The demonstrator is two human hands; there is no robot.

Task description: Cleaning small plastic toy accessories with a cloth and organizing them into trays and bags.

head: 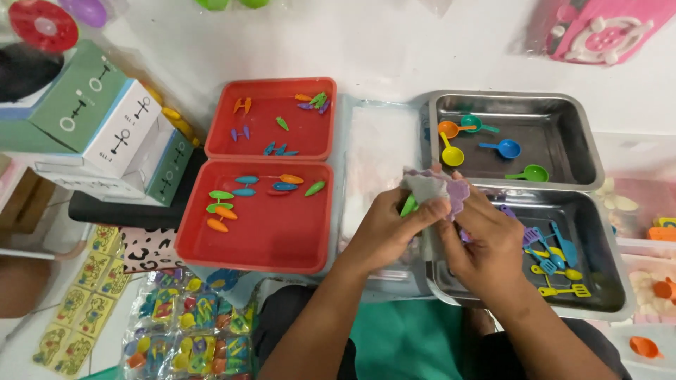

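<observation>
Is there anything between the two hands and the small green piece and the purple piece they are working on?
Nothing visible. The left hand already pinches the green piece, and the right hand touches the purple piece, above the near metal tray.

Green-and-white cardboard boxes (105,119) are lying stacked at far left. Clear packets of colourful toys (186,327) are lying at lower left, beside yellow printed sheets (81,295). A pink wrapped package (598,28) is sitting at top right.
</observation>
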